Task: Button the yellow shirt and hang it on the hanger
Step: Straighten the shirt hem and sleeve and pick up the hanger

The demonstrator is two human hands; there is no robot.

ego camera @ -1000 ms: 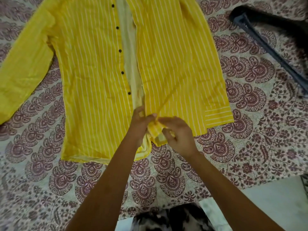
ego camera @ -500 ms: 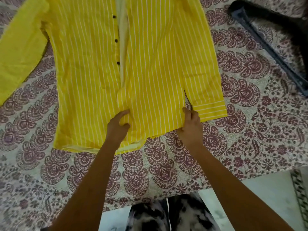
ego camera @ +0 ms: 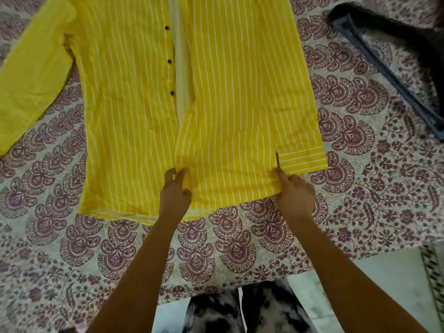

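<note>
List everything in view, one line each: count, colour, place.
shirt: one, yellow with white stripes, spread flat on the bedsheet, upper front open
buttons: three plainly visible, black, along the placket
hanger: one, dark, upper right on the bedsheet
bedsheet: one, cream with maroon print, under the shirt
floor: pale, lower right
trousers: one pair, black-and-white, bottom edge
left hand: on the placket near the hem
right hand: on the shirt's side edge beside the cuff

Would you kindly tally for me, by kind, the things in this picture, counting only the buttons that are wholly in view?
Yellow shirt: 1
Black buttons: 3
Hanger: 1
Hands, left hand and right hand: 2
Patterned sheet: 1
Total: 8
</note>
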